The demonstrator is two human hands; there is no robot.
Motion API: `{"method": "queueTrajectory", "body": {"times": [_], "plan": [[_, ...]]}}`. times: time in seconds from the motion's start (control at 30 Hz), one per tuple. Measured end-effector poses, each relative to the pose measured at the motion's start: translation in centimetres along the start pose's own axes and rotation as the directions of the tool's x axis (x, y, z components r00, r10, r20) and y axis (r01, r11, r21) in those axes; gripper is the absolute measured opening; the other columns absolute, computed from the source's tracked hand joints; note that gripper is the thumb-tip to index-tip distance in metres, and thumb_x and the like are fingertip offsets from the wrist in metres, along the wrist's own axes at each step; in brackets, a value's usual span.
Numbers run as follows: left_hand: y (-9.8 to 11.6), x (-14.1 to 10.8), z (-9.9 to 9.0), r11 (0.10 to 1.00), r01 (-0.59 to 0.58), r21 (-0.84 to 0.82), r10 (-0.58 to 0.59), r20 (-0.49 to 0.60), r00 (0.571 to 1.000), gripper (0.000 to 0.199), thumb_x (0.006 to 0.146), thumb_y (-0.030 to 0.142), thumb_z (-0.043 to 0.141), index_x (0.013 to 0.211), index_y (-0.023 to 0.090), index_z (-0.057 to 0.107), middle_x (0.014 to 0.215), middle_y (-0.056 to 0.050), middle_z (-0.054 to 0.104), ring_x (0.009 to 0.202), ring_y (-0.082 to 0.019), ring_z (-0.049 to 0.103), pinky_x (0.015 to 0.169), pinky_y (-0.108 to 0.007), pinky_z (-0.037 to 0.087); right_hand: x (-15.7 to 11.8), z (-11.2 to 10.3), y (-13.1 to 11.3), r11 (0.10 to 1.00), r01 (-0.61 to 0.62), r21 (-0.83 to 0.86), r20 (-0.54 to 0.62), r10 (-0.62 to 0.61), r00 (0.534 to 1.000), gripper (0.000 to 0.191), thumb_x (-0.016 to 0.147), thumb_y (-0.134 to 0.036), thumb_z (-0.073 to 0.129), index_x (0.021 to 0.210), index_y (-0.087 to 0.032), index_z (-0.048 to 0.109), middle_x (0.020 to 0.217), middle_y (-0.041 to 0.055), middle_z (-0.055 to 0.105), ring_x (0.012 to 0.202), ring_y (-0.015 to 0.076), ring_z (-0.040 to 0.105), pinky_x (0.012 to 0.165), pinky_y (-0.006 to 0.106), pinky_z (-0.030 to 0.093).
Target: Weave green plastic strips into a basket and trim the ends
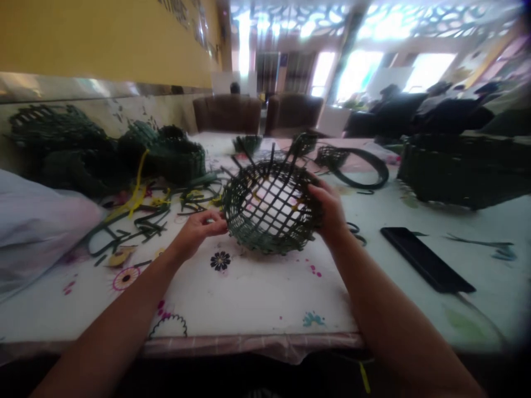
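A round, dark green woven basket (pixel 271 237) is tilted between my hands above the flowered tablecloth, its open lattice bottom letting the white cloth show through. Several loose strap ends stick up from its far side. My right hand (pixel 329 207) grips the right rim, thumb on the near face and the other fingers hidden behind. At the left edge, my left hand (pixel 205 229) has its fingers bent together, with thumb and fingertips pinched against the weave.
Green and yellow strap scraps (pixel 149 224) litter the left side, beside a white plastic bag (pixel 37 232). Finished-looking green baskets (pixel 174 157) stand behind them. A coiled strap (pixel 384 171), a large dark basket (pixel 464 171), a phone (pixel 427 260) with a cable, and scissors (pixel 481 241) lie to the right.
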State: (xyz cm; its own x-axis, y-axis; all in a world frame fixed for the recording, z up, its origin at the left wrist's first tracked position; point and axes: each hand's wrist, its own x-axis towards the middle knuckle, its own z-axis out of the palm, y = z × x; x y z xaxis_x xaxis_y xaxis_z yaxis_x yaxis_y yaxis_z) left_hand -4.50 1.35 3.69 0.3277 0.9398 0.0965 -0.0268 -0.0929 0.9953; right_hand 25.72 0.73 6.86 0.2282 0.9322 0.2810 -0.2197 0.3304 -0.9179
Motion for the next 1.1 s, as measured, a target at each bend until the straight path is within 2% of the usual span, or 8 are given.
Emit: {"method": "queueTrajectory", "body": {"times": [0.17,0.3,0.4,0.6,0.7,0.87,0.97,1.1], "plan": [[-0.4,0.4,0.0,0.995,0.082,-0.061,-0.088,-0.094,0.992,0.035,0.063,0.031,0.082,0.061,0.012,0.052,0.113,-0.006,0.064,0.082,-0.012,0.065,0.082,-0.034,0.057,-0.5,0.5,-0.4,0.992,0.099,-0.077,-0.011,-0.100,0.995,0.047,0.076,-0.037,0.060,0.122,-0.027,0.063,0.116,0.0054,0.069,0.101,0.0264,0.065,0.076,0.041,0.057],[-0.8,0.5,-0.2,0.994,0.100,-0.037,-0.102,-0.057,0.993,0.036,0.062,0.027,0.083,0.065,0.012,0.051,0.124,-0.008,0.060,0.095,-0.017,0.067,0.075,-0.030,0.058,-0.2,0.3,0.1,0.989,0.128,-0.075,-0.028,-0.130,0.991,0.044,0.076,-0.037,0.060,0.119,-0.028,0.065,0.113,0.0050,0.069,0.100,0.0258,0.065,0.076,0.040,0.056],[-1.3,0.8,-0.7,0.993,0.102,0.055,-0.100,-0.042,0.994,0.037,0.066,0.032,0.081,0.070,0.012,0.049,0.120,-0.011,0.061,0.097,-0.022,0.069,0.067,-0.029,0.059,0.2,-0.1,0.8,0.991,0.129,-0.038,-0.062,-0.131,0.989,0.040,0.074,-0.034,0.061,0.114,-0.027,0.067,0.108,0.0043,0.069,0.097,0.0245,0.065,0.077,0.039,0.055],[-1.7,1.2,-2.1,0.963,-0.071,0.260,0.082,-0.031,0.996,0.033,0.076,0.035,0.074,0.102,0.016,0.064,0.103,-0.006,0.063,0.078,-0.013,0.067,0.071,-0.030,0.060,0.4,-0.1,1.2,0.993,0.116,-0.016,-0.054,-0.117,0.992,0.041,0.073,-0.035,0.062,0.113,-0.027,0.068,0.105,0.0032,0.069,0.095,0.0240,0.064,0.076,0.039,0.054],[-1.5,1.1,-2.6,0.935,-0.161,0.315,0.154,0.046,0.987,0.027,0.080,0.035,0.070,0.101,0.018,0.071,0.104,-0.007,0.063,0.079,-0.012,0.065,0.073,-0.029,0.060,0.3,0.0,1.1,0.991,0.130,-0.032,-0.049,-0.131,0.990,0.038,0.074,-0.034,0.062,0.111,-0.027,0.068,0.104,0.0032,0.068,0.093,0.0236,0.064,0.075,0.039,0.054],[-1.4,1.1,-3.0,0.920,-0.209,0.330,0.143,0.214,0.966,0.018,0.084,0.030,0.066,0.096,0.021,0.077,0.120,-0.010,0.063,0.104,-0.019,0.064,0.088,-0.036,0.059,0.6,-0.3,1.2,0.994,0.108,-0.026,-0.045,-0.109,0.993,0.038,0.075,-0.033,0.060,0.112,-0.026,0.068,0.103,0.0040,0.069,0.093,0.0234,0.064,0.075,0.039,0.055],[-1.3,1.1,-2.8,0.925,-0.203,0.322,0.138,0.213,0.967,0.021,0.082,0.029,0.070,0.100,0.023,0.076,0.122,-0.009,0.064,0.107,-0.020,0.063,0.091,-0.038,0.058,1.0,-0.8,1.4,0.997,0.080,0.019,-0.068,-0.079,0.995,0.037,0.074,-0.031,0.061,0.110,-0.024,0.069,0.099,0.0042,0.070,0.090,0.0233,0.065,0.076,0.040,0.055],[-0.7,0.8,-2.1,0.935,-0.205,0.289,0.155,0.187,0.970,0.025,0.081,0.031,0.071,0.105,0.024,0.075,0.119,-0.009,0.066,0.099,-0.019,0.067,0.090,-0.039,0.058,1.1,-1.1,1.4,0.996,0.078,0.031,-0.075,-0.075,0.994,0.037,0.074,-0.030,0.060,0.109,-0.022,0.069,0.097,0.0046,0.070,0.088,0.0229,0.065,0.076,0.040,0.056]]}}
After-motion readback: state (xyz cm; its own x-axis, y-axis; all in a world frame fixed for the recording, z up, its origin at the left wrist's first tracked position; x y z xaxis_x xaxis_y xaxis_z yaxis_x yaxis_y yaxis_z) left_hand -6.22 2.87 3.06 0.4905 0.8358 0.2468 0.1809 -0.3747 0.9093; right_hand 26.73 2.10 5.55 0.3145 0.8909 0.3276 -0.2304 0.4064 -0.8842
